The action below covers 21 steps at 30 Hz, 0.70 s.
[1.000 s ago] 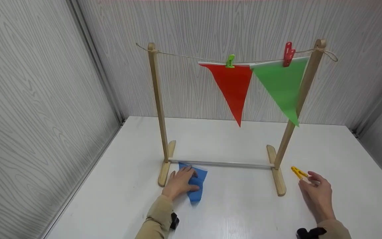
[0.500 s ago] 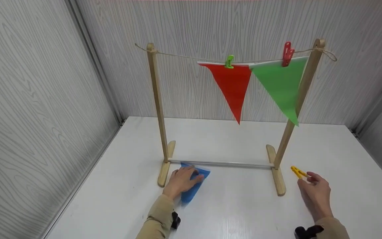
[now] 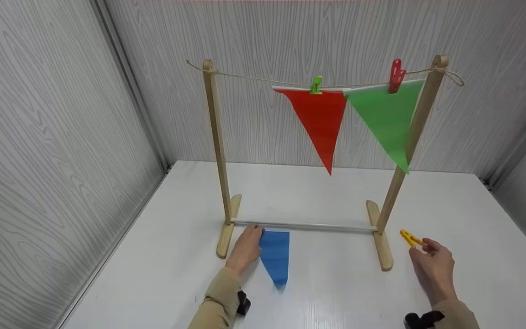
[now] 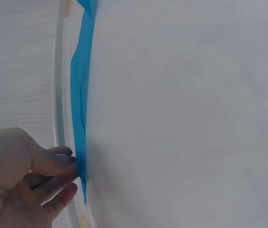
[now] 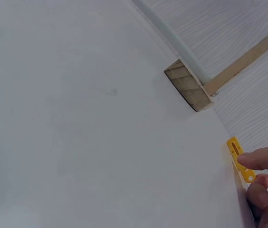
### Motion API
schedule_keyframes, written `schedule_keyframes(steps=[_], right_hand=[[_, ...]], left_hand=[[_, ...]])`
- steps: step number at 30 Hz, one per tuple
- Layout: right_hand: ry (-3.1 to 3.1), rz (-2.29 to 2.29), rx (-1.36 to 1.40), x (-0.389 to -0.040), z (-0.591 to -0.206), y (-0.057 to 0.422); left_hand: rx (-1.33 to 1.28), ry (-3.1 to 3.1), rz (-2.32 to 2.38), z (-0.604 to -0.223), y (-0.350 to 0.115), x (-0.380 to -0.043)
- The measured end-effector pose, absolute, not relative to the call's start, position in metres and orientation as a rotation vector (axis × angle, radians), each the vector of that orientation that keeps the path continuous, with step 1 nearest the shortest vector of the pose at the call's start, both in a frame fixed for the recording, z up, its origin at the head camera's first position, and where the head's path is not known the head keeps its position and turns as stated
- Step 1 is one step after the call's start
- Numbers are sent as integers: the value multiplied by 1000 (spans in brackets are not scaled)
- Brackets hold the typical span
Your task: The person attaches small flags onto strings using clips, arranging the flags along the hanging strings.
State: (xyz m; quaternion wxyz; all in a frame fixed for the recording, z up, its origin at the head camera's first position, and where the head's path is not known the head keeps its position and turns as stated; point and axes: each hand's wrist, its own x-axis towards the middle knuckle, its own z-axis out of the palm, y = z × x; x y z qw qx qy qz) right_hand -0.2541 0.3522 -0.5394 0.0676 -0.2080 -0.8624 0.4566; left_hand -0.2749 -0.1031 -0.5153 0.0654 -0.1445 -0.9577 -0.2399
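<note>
In the head view a blue triangular pennant (image 3: 275, 256) is spread low over the white table, its point toward me. My left hand (image 3: 246, 249) is at its upper left corner. The left wrist view shows that hand's thumb and fingertips pinching the edge of the pennant (image 4: 80, 95), which appears as a narrow strip. On the right, my right hand (image 3: 435, 267) holds a yellow clothespin (image 3: 410, 238) between thumb and fingers, just beside the stand's right foot. The same clothespin (image 5: 241, 161) shows at the right edge of the right wrist view.
A wooden stand has a left post (image 3: 217, 146), a right post (image 3: 416, 141) and a pale bottom rod (image 3: 308, 226). On its string (image 3: 244, 76) hang a red pennant (image 3: 320, 119) under a green clip (image 3: 316, 85) and a green pennant (image 3: 388, 116) under a red clip (image 3: 397, 76).
The blue pennant has turned and shifted right, its point now toward me. My left hand has slid from on top of it to its upper left corner. The right hand has hardly moved.
</note>
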Motion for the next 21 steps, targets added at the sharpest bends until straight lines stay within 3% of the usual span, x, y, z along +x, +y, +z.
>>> schedule_keyframes(steps=[21], right_hand=[[-2602,1347,-638,-256,-538,353]], left_hand=[[-224,-2789,-781,-518,-103,-269]])
